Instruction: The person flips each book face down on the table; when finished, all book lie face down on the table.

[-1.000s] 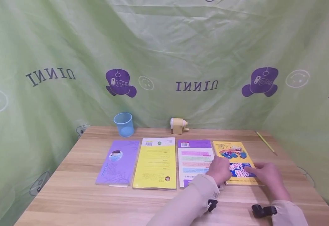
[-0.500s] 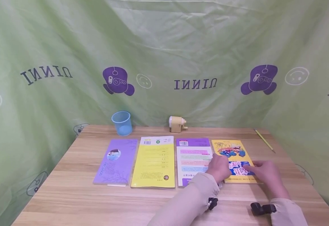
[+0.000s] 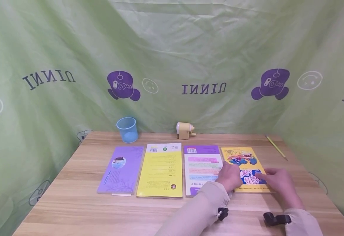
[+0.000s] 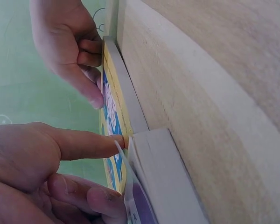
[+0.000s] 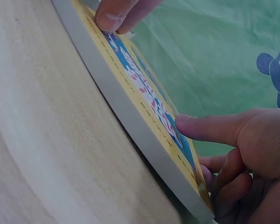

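A yellow picture-cover book (image 3: 239, 159) lies flat at the right end of a row of books. My right hand (image 3: 279, 184) grips its right edge, thumb on the cover and the other fingers bent at the side. At the opposite edge, my left hand (image 3: 229, 176) holds the book with its thumb on the cover, seen in the right wrist view; its other fingers are curled beside it. Under the left hand is the neighbouring purple-and-white book (image 3: 203, 168), whose cover corner (image 4: 139, 196) lifts a little in the left wrist view.
Farther left lie a yellow book (image 3: 160, 172) and a purple book (image 3: 123, 173) with a white slip under its front edge. Behind them stand a blue cup (image 3: 128, 131) and a cream pencil sharpener (image 3: 184, 131). A pencil (image 3: 276, 148) lies back right, before a green curtain (image 3: 166, 42).
The head view has shifted slightly. Both hands stay at the sides of the yellow picture-cover book, which has hardly moved.
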`<state>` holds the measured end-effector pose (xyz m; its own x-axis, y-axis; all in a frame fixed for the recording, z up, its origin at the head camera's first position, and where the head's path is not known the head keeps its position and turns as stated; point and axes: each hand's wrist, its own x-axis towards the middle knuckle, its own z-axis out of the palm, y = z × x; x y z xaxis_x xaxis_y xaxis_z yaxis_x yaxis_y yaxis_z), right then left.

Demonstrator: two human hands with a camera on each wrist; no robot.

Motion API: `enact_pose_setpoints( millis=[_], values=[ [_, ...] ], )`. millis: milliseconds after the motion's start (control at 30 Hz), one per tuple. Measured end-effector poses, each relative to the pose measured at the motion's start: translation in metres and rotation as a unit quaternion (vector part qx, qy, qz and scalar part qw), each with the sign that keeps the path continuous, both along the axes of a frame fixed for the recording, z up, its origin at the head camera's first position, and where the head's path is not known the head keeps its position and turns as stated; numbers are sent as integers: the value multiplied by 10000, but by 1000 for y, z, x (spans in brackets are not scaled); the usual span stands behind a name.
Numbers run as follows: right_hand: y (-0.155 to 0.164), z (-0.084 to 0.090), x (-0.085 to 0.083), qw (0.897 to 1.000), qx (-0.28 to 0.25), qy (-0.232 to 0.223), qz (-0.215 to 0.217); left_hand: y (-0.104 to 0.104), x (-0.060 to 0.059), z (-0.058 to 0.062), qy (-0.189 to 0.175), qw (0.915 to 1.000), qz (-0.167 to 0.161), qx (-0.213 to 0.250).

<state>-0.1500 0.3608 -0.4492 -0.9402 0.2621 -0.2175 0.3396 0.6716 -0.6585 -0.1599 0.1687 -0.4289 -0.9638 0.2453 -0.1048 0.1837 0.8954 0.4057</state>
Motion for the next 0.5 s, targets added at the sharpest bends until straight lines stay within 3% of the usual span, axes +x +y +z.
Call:
enact_pose_setpoints(
  millis=[500],
  values=[
    [14,5,4,9962,-797,-346,-52,-1,4,-2,-75,9999,-114,-63]
  ],
)
